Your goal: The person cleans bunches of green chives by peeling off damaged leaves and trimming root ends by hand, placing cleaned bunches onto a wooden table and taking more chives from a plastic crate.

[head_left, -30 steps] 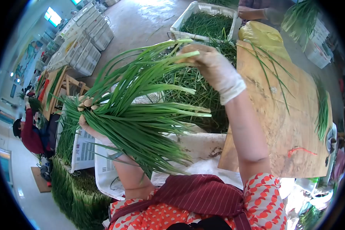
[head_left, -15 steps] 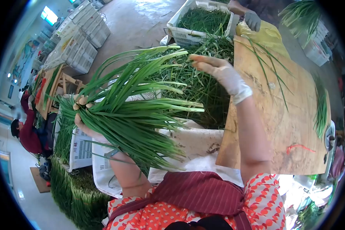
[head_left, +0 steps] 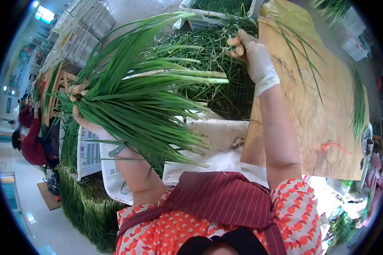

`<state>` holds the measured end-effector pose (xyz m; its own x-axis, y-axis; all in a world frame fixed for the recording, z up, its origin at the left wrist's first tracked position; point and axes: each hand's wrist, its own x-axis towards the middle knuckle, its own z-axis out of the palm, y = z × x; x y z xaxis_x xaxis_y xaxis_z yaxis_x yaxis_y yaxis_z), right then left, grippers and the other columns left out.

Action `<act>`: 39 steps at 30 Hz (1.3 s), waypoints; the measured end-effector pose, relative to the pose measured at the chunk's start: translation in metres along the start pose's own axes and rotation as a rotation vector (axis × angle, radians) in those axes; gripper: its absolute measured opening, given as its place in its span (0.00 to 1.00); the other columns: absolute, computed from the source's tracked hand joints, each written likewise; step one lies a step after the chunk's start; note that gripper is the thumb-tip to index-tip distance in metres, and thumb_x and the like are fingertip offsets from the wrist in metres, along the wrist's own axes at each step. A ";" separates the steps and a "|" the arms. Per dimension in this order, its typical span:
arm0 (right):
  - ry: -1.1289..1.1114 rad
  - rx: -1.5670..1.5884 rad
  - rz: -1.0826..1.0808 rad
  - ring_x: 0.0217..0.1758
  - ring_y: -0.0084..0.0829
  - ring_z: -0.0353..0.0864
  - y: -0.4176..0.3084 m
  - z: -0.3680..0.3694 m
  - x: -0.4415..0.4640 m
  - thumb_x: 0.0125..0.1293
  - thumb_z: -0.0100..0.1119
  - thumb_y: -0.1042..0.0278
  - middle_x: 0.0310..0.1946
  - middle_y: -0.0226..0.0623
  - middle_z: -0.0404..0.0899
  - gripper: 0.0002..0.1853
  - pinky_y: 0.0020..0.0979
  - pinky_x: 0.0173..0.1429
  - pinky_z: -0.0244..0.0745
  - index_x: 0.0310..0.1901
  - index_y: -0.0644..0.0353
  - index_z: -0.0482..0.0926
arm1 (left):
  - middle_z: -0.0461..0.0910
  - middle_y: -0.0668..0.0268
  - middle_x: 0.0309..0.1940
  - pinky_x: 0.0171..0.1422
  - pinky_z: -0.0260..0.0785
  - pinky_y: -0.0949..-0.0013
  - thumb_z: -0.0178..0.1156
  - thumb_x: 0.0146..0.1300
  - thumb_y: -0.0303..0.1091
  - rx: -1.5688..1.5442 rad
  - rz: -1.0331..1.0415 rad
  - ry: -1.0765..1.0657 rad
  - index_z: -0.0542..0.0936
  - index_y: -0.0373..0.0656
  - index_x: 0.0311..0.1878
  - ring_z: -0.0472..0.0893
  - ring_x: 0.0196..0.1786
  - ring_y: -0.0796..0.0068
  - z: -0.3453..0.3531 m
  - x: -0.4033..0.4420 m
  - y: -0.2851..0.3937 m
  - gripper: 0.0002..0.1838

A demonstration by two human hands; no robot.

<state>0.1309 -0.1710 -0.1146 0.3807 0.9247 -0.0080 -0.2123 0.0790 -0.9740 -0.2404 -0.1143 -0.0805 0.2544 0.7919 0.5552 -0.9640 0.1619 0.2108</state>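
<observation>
My left hand [head_left: 81, 100] is wrapped round the leafy end of a large bunch of green chives [head_left: 132, 102], held up at the left. Their pale stem ends fan out toward the right, at uneven lengths. My right hand [head_left: 249, 53], in a whitish glove, is raised apart from the bunch with its fingers curled in. Whether a thin strand is between those fingers I cannot make out. Beneath and behind it lies a heap of loose green leaves [head_left: 217, 55].
A wooden board [head_left: 302, 93] at right bears a few loose leaves and a red string [head_left: 336, 147]. Crates of greens [head_left: 204, 21] stand at the back and left [head_left: 89, 153]. Stacked white crates [head_left: 78, 36] and a person in dark red [head_left: 32, 146] are farther left.
My right hand has gone up and slightly right, away from the stems, and its fingers have curled. The bunch has shifted left. A co-worker's gloved hand at the top has left the view.
</observation>
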 end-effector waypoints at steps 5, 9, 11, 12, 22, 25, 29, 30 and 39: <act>-0.580 -0.050 0.089 0.42 0.26 0.79 0.012 0.006 -0.074 0.58 0.63 0.62 0.42 0.37 0.80 0.24 0.27 0.56 0.72 0.54 0.63 0.73 | 0.69 0.66 0.47 0.61 0.63 0.59 0.52 0.53 0.28 -0.045 0.082 0.010 0.72 0.43 0.41 0.70 0.53 0.66 -0.003 0.000 0.003 0.10; -0.509 -0.183 0.158 0.36 0.19 0.77 0.017 0.032 -0.095 0.61 0.60 0.69 0.35 0.33 0.81 0.18 0.20 0.46 0.73 0.52 0.65 0.75 | 0.68 0.64 0.48 0.61 0.63 0.57 0.51 0.52 0.26 0.010 0.106 -0.002 0.72 0.40 0.39 0.70 0.53 0.63 -0.013 0.001 0.013 0.10; -0.373 -0.242 0.166 0.30 0.18 0.75 0.012 0.038 -0.098 0.63 0.57 0.71 0.29 0.33 0.80 0.11 0.19 0.39 0.73 0.46 0.66 0.78 | 0.68 0.64 0.48 0.61 0.63 0.57 0.51 0.52 0.26 0.040 0.141 0.023 0.72 0.40 0.39 0.70 0.53 0.62 -0.013 -0.001 0.015 0.10; -0.375 -0.241 0.163 0.30 0.18 0.75 0.009 0.036 -0.100 0.63 0.57 0.71 0.29 0.33 0.80 0.11 0.19 0.39 0.73 0.46 0.66 0.78 | 0.68 0.64 0.48 0.61 0.63 0.56 0.51 0.52 0.27 0.068 0.180 0.051 0.72 0.40 0.39 0.70 0.53 0.61 -0.012 -0.001 0.016 0.09; 0.209 -0.415 -0.262 0.45 0.27 0.77 0.040 -0.054 -0.037 0.64 0.56 0.62 0.39 0.36 0.81 0.17 0.27 0.54 0.70 0.48 0.66 0.77 | 0.70 0.63 0.47 0.62 0.63 0.58 0.50 0.52 0.28 0.085 0.222 0.175 0.73 0.39 0.40 0.71 0.54 0.65 -0.013 -0.010 0.038 0.11; -0.221 -0.280 -0.129 0.55 0.29 0.74 0.010 -0.001 -0.077 0.58 0.63 0.62 0.54 0.36 0.75 0.22 0.28 0.61 0.66 0.55 0.58 0.74 | 0.70 0.63 0.46 0.62 0.63 0.60 0.49 0.52 0.29 0.106 0.150 0.038 0.73 0.39 0.41 0.71 0.54 0.66 -0.011 -0.008 0.030 0.12; -0.398 -0.782 -0.559 0.45 0.42 0.79 0.018 0.056 -0.094 0.51 0.65 0.64 0.46 0.42 0.78 0.27 0.35 0.50 0.73 0.56 0.42 0.74 | 0.71 0.62 0.45 0.61 0.63 0.61 0.48 0.52 0.28 0.079 0.138 0.080 0.72 0.39 0.40 0.72 0.52 0.67 -0.012 -0.005 0.028 0.11; -0.351 -0.782 -0.593 0.40 0.42 0.78 0.018 0.060 -0.096 0.52 0.64 0.67 0.40 0.42 0.79 0.23 0.33 0.45 0.73 0.53 0.47 0.76 | 0.71 0.62 0.45 0.61 0.64 0.62 0.47 0.53 0.28 0.118 0.124 0.085 0.72 0.39 0.40 0.72 0.52 0.67 -0.009 -0.006 0.024 0.11; -0.184 0.070 -0.236 0.38 0.26 0.80 0.016 0.065 -0.094 0.64 0.56 0.63 0.36 0.39 0.82 0.13 0.27 0.49 0.73 0.43 0.64 0.80 | 0.71 0.62 0.47 0.61 0.63 0.62 0.47 0.55 0.30 0.094 0.152 0.045 0.73 0.38 0.42 0.73 0.52 0.67 0.000 -0.010 0.016 0.13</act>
<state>0.0332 -0.2329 -0.1152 0.2590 0.9291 0.2641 -0.2011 0.3193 -0.9261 -0.2587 -0.1195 -0.0828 0.1007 0.8290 0.5500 -0.9791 -0.0155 0.2027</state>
